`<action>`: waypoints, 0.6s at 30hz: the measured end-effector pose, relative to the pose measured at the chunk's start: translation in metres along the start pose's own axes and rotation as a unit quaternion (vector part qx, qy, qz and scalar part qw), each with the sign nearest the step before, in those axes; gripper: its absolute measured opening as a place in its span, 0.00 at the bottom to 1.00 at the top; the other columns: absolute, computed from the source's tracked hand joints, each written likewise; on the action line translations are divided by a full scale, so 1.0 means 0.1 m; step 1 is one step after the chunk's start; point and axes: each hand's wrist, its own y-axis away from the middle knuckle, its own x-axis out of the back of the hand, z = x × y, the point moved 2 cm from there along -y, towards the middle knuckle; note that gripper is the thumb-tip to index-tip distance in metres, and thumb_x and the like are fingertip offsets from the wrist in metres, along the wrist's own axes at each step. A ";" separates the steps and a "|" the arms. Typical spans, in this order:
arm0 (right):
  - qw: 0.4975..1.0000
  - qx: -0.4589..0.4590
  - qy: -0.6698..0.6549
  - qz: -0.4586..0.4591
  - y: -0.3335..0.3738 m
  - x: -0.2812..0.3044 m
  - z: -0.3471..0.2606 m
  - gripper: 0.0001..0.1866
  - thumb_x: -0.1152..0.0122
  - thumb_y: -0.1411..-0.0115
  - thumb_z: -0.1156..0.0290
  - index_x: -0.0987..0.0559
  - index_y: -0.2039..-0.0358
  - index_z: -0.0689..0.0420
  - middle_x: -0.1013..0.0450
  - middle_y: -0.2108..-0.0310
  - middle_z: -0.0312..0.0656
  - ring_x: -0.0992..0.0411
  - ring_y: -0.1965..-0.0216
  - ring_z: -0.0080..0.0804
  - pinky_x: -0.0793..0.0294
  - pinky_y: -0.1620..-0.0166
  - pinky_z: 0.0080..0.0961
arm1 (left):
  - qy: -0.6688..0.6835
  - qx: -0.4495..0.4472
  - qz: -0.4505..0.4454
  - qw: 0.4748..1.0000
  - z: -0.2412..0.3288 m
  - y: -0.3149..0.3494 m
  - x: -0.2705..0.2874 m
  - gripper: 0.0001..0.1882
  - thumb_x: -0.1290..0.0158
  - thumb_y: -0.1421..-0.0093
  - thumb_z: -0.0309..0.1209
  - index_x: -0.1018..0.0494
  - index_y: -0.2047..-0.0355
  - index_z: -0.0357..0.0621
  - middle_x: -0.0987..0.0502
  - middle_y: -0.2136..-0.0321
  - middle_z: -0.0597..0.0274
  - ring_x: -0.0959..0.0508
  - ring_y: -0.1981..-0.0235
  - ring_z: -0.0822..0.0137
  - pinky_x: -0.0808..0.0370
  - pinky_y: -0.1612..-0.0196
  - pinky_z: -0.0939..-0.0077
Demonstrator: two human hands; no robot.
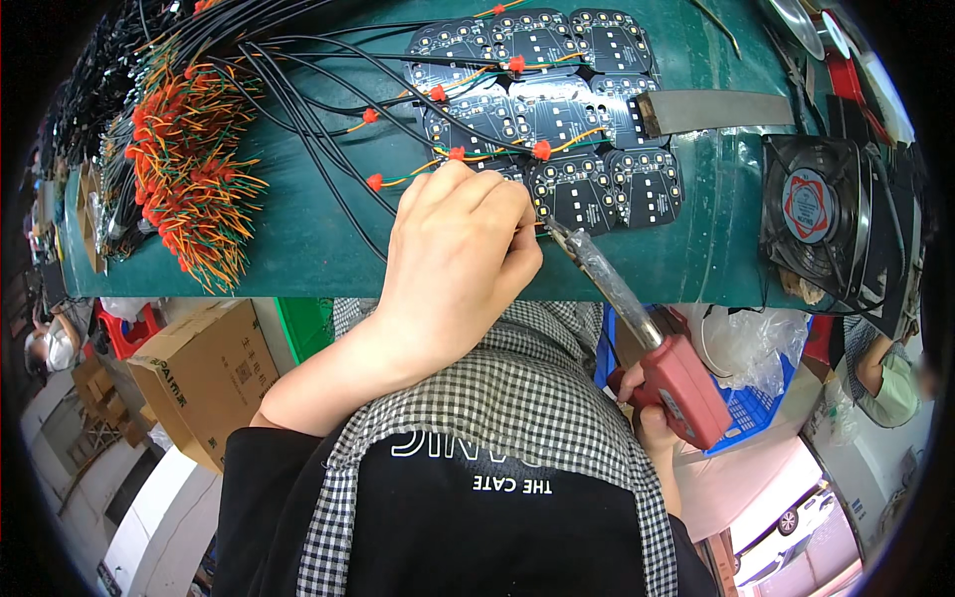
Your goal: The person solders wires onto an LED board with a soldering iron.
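My left hand (460, 254) is closed in a pinch at the near edge of the black circuit boards (572, 204). A thin orange wire (538, 224) pokes out from its fingertips toward the nearest board. My right hand (652, 426) grips a red soldering gun (691, 393) below the table edge. The gun's long metal barrel slants up and left, its tip beside the wire end and the board pads. Several black cables with red collars (542, 149) and orange and green wire ends lie across the boards. My left fingers hide part of the nearest boards.
A large bundle of cables with red collars (174, 179) fills the left of the green table (318, 224). A flat metal strip (721, 111) lies on the boards' right edge. A black fan (811, 214) stands at the right. Below are a cardboard box (204, 373) and a blue basket (741, 428).
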 end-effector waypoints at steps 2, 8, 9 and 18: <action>1.000 0.004 -0.015 -0.021 0.06 0.03 0.08 0.37 0.37 0.49 0.44 0.27 0.54 0.67 0.23 0.74 0.41 0.24 0.75 0.31 0.25 0.66 0.25 | -0.002 -0.001 0.003 1.000 0.01 -0.01 0.00 0.07 0.45 0.57 0.23 0.33 0.79 0.44 0.32 0.78 0.63 0.32 0.70 0.61 0.35 0.64 0.67; 0.997 0.033 0.058 -0.030 0.10 0.08 0.19 0.37 0.36 0.51 0.43 0.27 0.54 0.66 0.23 0.68 0.43 0.24 0.69 0.33 0.26 0.64 0.25 | -0.026 -0.003 0.015 1.000 0.01 0.01 -0.01 0.07 0.44 0.58 0.20 0.31 0.78 0.41 0.30 0.80 0.64 0.31 0.73 0.62 0.33 0.66 0.71; 0.997 0.037 0.056 -0.032 0.09 0.07 0.16 0.37 0.36 0.51 0.43 0.26 0.54 0.66 0.23 0.67 0.43 0.24 0.68 0.33 0.26 0.64 0.24 | -0.026 -0.003 0.013 1.000 0.01 0.01 -0.01 0.07 0.44 0.58 0.19 0.31 0.78 0.41 0.30 0.80 0.64 0.31 0.73 0.62 0.33 0.66 0.70; 0.973 -0.082 -0.205 0.070 -0.15 -0.02 -0.21 0.44 0.37 0.53 0.38 0.32 0.51 0.66 0.28 0.61 0.45 0.33 0.76 0.27 0.33 0.73 0.22 | -0.054 -0.025 -0.003 0.998 0.07 -0.08 0.13 0.07 0.44 0.56 0.21 0.31 0.76 0.43 0.31 0.79 0.64 0.30 0.71 0.61 0.35 0.64 0.70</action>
